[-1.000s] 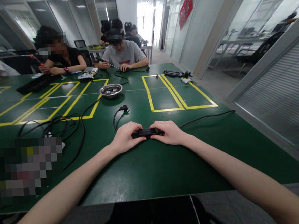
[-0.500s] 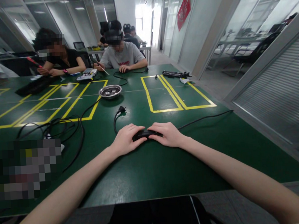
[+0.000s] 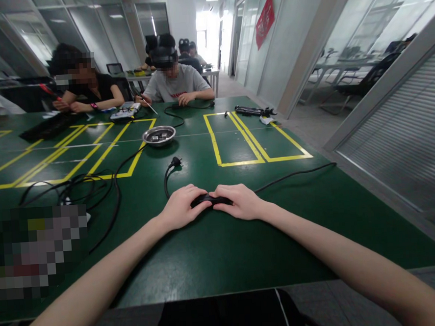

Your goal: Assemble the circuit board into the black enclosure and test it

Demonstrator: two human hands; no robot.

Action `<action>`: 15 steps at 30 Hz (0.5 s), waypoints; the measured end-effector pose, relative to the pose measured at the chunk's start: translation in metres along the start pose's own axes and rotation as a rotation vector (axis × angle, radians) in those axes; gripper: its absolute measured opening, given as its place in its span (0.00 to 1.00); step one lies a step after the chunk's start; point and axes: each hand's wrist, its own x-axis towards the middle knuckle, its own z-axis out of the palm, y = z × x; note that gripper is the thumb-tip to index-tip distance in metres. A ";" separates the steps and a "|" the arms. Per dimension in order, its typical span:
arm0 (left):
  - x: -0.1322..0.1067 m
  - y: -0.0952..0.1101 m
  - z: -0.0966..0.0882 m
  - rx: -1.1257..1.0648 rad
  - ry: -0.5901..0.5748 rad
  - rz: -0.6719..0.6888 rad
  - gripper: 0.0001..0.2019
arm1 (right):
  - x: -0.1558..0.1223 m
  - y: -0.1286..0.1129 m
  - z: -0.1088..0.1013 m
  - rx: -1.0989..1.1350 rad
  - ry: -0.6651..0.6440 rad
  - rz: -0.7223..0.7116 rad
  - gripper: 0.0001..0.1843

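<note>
A black power cord runs across the green table point(image 3: 194, 267) in front of me, with its plug point(image 3: 175, 161) lying beyond my left hand. Between my hands is a thicker black section of the power cord point(image 3: 217, 200); whether it is a bundle or a solid part I cannot tell. My left hand point(image 3: 185, 207) is closed round its left end, thumb nearest me. On the right end, my right hand point(image 3: 238, 201) grips with curled fingers and thumb. The fingertips of both hands almost meet. From my right hand the cord stretches toward the table's right edge.
Coiled black cables point(image 3: 89, 185) lie to the left, beside a blurred-out item point(image 3: 42, 250). A metal bowl point(image 3: 159, 136) with small metal parts stands farther back. A folded black tripod-like item point(image 3: 254, 111) lies at the far right. Two people point(image 3: 177, 82) point(image 3: 98, 86) sit opposite.
My right hand has shifted slightly left, its fingertips closer to those of my left hand. Both hands keep hold of the power cord. The view has tilted a little.
</note>
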 end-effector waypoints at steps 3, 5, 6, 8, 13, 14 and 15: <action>0.001 0.000 0.001 0.035 0.014 0.013 0.13 | 0.001 0.001 -0.001 -0.074 0.021 -0.071 0.17; 0.002 -0.001 0.003 0.034 0.015 0.001 0.14 | 0.003 0.000 -0.002 -0.164 0.026 -0.158 0.24; 0.002 -0.002 0.004 0.025 0.012 -0.015 0.14 | 0.003 -0.001 -0.002 -0.216 0.020 -0.195 0.27; 0.002 -0.002 0.005 0.004 0.004 -0.045 0.14 | 0.005 -0.002 -0.001 -0.310 -0.015 -0.230 0.26; 0.000 -0.003 0.002 0.088 0.089 0.016 0.20 | 0.005 0.003 -0.002 -0.407 -0.101 -0.077 0.27; -0.001 -0.003 0.000 0.114 0.116 0.035 0.22 | 0.004 0.009 -0.004 -0.409 -0.093 -0.011 0.28; -0.001 -0.003 -0.001 0.132 0.133 0.050 0.23 | 0.002 0.017 -0.006 -0.407 -0.072 0.065 0.29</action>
